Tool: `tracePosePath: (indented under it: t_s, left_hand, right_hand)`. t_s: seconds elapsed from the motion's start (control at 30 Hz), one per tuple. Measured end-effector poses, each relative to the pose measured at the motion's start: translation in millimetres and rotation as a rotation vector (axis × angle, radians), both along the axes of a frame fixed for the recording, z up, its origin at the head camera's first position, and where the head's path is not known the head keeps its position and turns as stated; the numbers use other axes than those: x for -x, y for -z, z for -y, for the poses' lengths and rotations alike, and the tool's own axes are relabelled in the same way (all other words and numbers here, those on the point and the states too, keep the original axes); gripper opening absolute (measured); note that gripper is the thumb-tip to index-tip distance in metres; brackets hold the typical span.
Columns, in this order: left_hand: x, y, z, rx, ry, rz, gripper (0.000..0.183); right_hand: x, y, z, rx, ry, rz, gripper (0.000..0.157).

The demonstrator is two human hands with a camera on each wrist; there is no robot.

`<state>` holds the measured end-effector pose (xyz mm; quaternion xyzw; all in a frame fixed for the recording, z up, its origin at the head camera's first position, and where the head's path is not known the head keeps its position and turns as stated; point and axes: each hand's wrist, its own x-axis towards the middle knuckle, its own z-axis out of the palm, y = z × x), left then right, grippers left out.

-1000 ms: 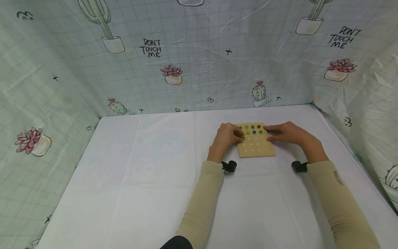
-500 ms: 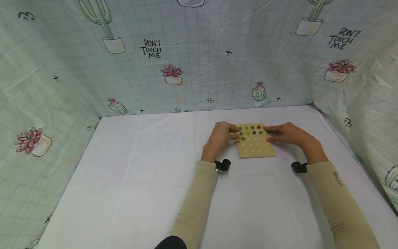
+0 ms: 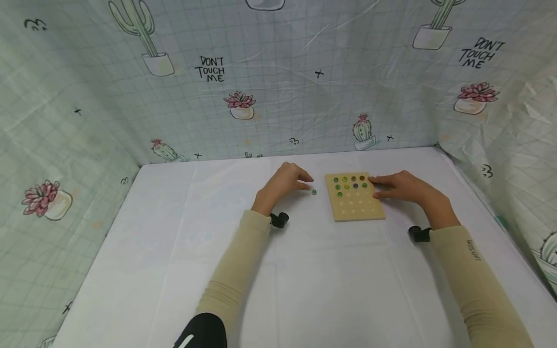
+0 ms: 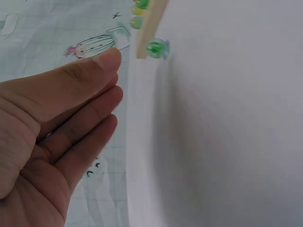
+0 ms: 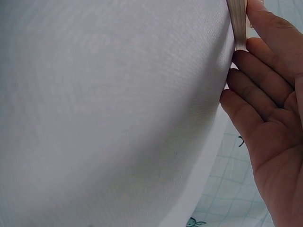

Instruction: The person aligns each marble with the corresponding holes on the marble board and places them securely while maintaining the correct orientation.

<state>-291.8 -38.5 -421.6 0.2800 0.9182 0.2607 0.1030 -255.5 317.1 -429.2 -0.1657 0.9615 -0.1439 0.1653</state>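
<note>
A square wooden board (image 3: pixel 359 205) with rows of small hollows lies right of the table's middle. Several glass marbles (image 3: pixel 345 185), mostly green and yellow with a few darker ones, fill its far rows, and one green marble (image 3: pixel 340 195) starts the third row. Left of the board, a loose green marble (image 3: pixel 314 192) lies on the white cloth. My left hand (image 3: pixel 282 184) is just beside it, thumb and fingers apart; in the left wrist view nothing is between them. My right hand (image 3: pixel 400 186) rests its fingertips against the board's right edge, fingers nearly straight.
White cloth (image 3: pixel 209 270) covers the table. Grid-patterned curtains (image 3: pixel 278 96) with cactus drawings stand at its back and sides. Black camera mounts (image 3: pixel 280 220) sit on both wrists.
My left hand has moved left, off the board and over the cloth, and the loose green marble now shows beside it. My right hand and the board have hardly moved.
</note>
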Motion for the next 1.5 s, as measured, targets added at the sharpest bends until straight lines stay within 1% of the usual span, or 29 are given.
tracePosePath:
  t_s: [0.23,0.37,0.5,0.6,1.0,1.2,1.3,1.5]
  left_hand:
    - [10.6,4.8,3.3,0.044,0.113,0.056,0.025]
    - [15.7,9.5,0.3,0.036,0.172,0.072,0.025]
    - [18.8,11.8,-3.9,0.018,0.206,0.068,0.026]
    - [20.3,11.9,-6.0,0.015,0.219,0.061,0.027]
    - [26.7,12.1,-7.2,0.014,0.248,0.104,0.025]
    - [26.0,14.5,-8.8,0.048,0.245,0.09,0.023]
    - [25.8,14.4,-9.3,0.059,0.246,0.075,0.023]
    - [23.5,13.2,-9.2,0.076,0.241,0.069,0.02]
  right_hand:
    - [0.3,2.1,-0.6,0.008,0.002,0.012,0.07]
    - [1.9,1.6,-0.3,0.002,-0.001,0.014,0.07]
    - [1.4,-0.6,0.0,0.006,-0.009,0.009,0.07]
    - [0.6,-1.8,1.0,0.009,-0.012,0.004,0.07]
    - [-0.1,-3.2,2.4,0.001,-0.005,0.01,0.069]
    - [-1.8,-3.4,3.0,0.003,-0.007,0.006,0.069]
    - [-1.7,-4.5,3.6,0.009,-0.006,0.006,0.068]
    - [-1.5,-5.1,4.1,0.01,-0.004,0.01,0.069]
